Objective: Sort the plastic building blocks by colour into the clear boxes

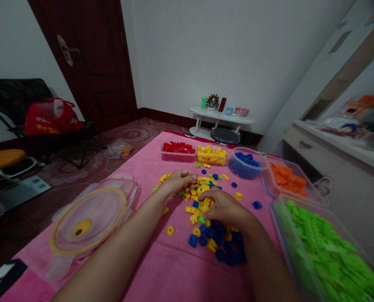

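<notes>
A mixed pile of plastic building blocks, mostly yellow with some blue and green, lies in the middle of the pink cloth. At the pile's left edge is my left hand, its fingers stretched over the yellow blocks and its fingertips partly hard to make out. From the right my right hand reaches in with thumb and forefinger apart around several yellow pieces; no block shows gripped. Dark blue blocks gather below my right hand, some hidden by the forearm. A round yellow piece lies alone to the left.
Behind the pile stand boxes of red blocks and yellow blocks, and a round tub of blue blocks. To the right are boxes of orange blocks and green blocks. Stacked clear lids lie left.
</notes>
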Demonstrator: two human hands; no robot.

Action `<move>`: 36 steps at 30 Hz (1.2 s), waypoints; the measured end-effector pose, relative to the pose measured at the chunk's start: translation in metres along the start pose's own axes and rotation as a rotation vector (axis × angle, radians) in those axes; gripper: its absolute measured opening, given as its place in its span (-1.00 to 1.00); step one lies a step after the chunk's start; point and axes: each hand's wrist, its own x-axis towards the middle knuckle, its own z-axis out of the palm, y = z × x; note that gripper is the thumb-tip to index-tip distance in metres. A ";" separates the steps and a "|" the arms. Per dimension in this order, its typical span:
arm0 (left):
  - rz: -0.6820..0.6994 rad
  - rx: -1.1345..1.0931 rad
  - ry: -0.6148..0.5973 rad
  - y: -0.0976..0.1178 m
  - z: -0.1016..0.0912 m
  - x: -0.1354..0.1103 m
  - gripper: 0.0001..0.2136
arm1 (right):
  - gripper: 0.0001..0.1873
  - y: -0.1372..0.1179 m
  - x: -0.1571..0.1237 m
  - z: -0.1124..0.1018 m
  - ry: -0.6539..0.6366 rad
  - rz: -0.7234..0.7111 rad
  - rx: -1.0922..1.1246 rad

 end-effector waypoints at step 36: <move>-0.336 -0.873 -0.121 -0.009 0.041 -0.012 -0.67 | -0.79 -0.020 0.002 -0.022 0.562 -0.115 0.198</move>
